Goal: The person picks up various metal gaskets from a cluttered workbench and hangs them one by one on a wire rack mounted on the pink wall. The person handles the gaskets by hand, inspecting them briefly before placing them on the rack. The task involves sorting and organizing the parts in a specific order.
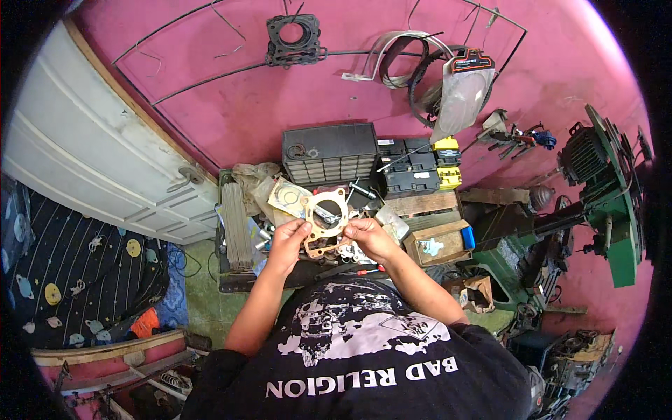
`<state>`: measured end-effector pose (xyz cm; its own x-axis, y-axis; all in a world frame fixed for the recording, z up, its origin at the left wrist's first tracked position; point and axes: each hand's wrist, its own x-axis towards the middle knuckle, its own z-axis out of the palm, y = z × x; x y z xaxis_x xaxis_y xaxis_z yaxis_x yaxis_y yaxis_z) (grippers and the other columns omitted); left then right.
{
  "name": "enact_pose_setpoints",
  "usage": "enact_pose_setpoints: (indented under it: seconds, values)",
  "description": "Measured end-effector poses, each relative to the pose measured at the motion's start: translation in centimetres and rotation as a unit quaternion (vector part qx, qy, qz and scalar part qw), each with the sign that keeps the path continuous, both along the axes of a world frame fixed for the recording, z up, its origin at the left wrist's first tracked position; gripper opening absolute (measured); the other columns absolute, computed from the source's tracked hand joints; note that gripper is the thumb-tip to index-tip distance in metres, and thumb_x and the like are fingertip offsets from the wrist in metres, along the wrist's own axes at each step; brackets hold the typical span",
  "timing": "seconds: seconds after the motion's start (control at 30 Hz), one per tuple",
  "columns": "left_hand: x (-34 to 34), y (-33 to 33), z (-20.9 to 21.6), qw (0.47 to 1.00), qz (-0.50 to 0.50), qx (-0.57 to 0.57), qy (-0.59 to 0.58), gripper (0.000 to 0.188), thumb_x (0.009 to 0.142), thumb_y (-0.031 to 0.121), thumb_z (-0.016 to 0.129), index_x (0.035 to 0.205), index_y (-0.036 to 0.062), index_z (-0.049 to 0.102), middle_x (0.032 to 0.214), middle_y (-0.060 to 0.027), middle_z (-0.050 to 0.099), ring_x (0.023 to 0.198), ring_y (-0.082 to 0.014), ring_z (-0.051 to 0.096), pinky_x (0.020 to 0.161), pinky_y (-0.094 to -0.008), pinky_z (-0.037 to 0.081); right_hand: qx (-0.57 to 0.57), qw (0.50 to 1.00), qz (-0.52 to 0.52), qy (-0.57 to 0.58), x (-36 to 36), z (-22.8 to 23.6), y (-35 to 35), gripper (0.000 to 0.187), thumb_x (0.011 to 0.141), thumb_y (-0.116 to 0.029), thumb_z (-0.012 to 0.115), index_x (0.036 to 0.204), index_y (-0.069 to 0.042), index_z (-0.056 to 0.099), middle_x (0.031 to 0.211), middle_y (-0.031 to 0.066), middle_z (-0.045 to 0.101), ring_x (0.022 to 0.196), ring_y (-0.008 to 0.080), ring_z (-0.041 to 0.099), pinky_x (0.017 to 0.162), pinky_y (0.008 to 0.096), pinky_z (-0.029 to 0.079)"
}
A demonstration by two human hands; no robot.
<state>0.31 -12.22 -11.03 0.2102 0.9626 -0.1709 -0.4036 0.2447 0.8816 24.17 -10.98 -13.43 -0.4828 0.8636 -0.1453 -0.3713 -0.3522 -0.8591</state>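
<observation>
Above cluttered counter (241, 283), I'm holding a flat, thin tan gasket (324, 234) w/ big round hole; L fingers (299, 229) & R fingers (359, 228) are pinching opp. edges, covering bits of it; shiny metal part (326, 218) behind hole's showing only partly.

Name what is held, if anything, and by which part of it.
A tan cylinder gasket: the left grip holds its left edge and the right grip its right edge, both near the lower part of its round hole.
</observation>
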Motion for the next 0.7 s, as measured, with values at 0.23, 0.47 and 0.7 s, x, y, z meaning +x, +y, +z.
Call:
enact_pose_setpoints:
  seconds: [0.23,0.47,0.7]
  values:
    - [-1.6,0.9,1.0,0.997,0.020,0.039,0.066,0.021,0.099,0.020,0.064,0.102,-0.0005,0.068,0.087,0.0004,0.068,0.076,-0.0059,0.060,0.072,-0.0229,0.049,0.057,0.995,-0.023,-0.081,-1.4,1.8,1.6,0.023,0.095,-0.021,0.068,0.104,-0.001,0.075,0.088,0.0027,0.073,0.084,0.0108,0.062,0.082,0.0286,0.048]
    - [-1.7,1.9,4.6,0.973,0.053,0.138,0.180,0.016,0.098,0.014,0.065,0.098,-0.0014,0.069,0.082,0.0037,0.065,0.073,-0.0022,0.053,0.066,-0.0202,0.043,0.070,0.996,-0.051,0.011,-2.8,4.9,4.1,0.023,0.095,-0.019,0.068,0.109,-0.001,0.074,0.096,0.0043,0.074,0.087,0.0116,0.064,0.085,0.0281,0.049]
    - [-2.0,2.2,6.6,0.924,0.126,0.213,0.291,0.014,0.096,0.011,0.066,0.093,-0.0026,0.069,0.084,-0.0010,0.070,0.077,-0.0072,0.058,0.072,-0.0261,0.048,0.143,0.978,-0.101,-0.115,-3.5,9.1,4.4,0.021,0.096,-0.015,0.068,0.108,0.001,0.073,0.093,0.0042,0.073,0.086,0.0105,0.065,0.082,0.0274,0.052]
